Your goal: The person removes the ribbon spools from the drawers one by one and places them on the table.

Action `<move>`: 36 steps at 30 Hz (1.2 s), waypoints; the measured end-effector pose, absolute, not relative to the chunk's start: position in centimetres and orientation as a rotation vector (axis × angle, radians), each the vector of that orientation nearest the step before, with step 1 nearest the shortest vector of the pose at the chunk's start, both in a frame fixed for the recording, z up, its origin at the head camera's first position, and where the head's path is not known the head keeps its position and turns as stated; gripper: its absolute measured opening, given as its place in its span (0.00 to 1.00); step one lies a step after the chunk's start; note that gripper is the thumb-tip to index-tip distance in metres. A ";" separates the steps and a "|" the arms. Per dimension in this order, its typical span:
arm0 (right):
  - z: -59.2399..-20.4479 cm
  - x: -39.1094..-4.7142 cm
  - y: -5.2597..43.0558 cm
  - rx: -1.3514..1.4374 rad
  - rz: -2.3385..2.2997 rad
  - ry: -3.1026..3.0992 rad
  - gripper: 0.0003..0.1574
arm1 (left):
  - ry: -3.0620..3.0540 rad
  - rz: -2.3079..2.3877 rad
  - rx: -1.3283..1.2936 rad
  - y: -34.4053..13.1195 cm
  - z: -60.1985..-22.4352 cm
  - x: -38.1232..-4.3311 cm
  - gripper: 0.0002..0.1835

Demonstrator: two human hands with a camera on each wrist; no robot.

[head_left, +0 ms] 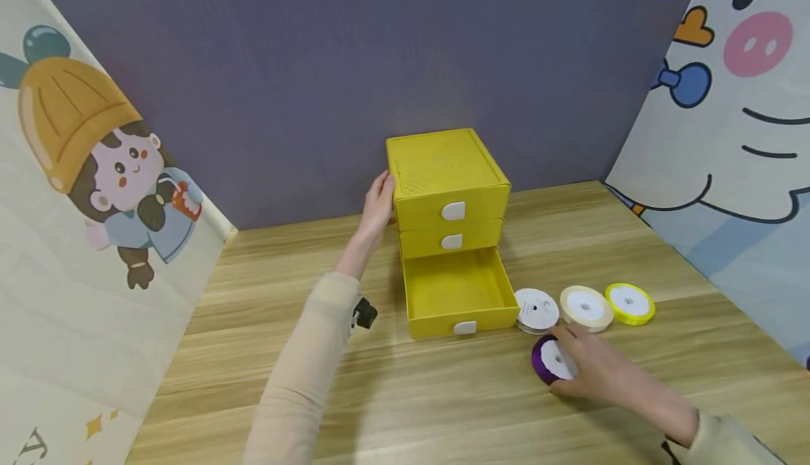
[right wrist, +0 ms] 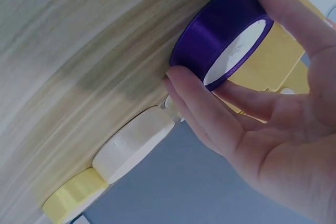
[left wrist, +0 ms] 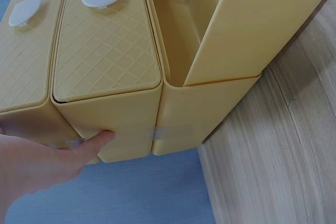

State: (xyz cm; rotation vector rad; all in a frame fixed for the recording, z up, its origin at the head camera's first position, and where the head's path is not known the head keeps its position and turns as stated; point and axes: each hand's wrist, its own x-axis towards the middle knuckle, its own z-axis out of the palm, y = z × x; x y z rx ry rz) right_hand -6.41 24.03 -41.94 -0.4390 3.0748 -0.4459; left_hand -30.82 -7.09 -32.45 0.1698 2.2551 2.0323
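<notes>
A yellow three-drawer cabinet (head_left: 446, 162) stands against the back wall, its bottom drawer (head_left: 458, 285) pulled out and bare inside. My left hand (head_left: 377, 205) rests on the cabinet's left side; in the left wrist view a finger (left wrist: 97, 144) lies straight along that side wall. With thumb and fingers on opposite edges, my right hand (head_left: 595, 366) grips a spool of purple ribbon (right wrist: 223, 32), in front and to the right of the open drawer. White (head_left: 538, 310), cream (head_left: 586, 307) and yellow (head_left: 630, 303) ribbon spools lie flat in a row beyond it.
The wooden table (head_left: 253, 352) runs back to a grey-purple wall (head_left: 285, 99). Cartoon-printed panels border it on the left (head_left: 38, 275) and right (head_left: 747, 169). Upper and middle drawers with white tabs (head_left: 453, 211) are closed.
</notes>
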 end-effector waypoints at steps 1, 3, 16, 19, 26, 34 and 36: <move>-41.9 -6.4 24.0 -0.434 -0.445 3.071 0.55 | 2.254 2.032 0.167 -7.1 -32.4 -30.8 0.32; -42.0 -6.5 24.0 -0.420 -0.437 3.060 0.56 | 2.253 2.028 0.162 -7.1 -32.4 -30.9 0.31; -42.1 -6.2 24.0 -0.406 -0.369 3.062 0.57 | 2.239 2.033 0.170 -7.1 -32.4 -30.9 0.32; -41.8 -6.1 24.1 -0.400 -0.364 3.029 0.59 | 2.232 2.035 0.165 -7.1 -32.4 -30.8 0.32; -40.1 -5.7 23.5 -0.409 -0.284 3.096 0.48 | 2.232 2.034 0.175 -6.9 -32.3 -30.7 0.32; -39.4 -7.4 20.1 -0.620 -1.138 2.515 0.26 | 2.250 2.033 0.182 -7.1 -32.2 -30.7 0.32; -39.9 -8.1 19.1 -0.429 -1.379 2.229 0.29 | 2.254 2.032 0.188 -7.1 -32.3 -30.7 0.32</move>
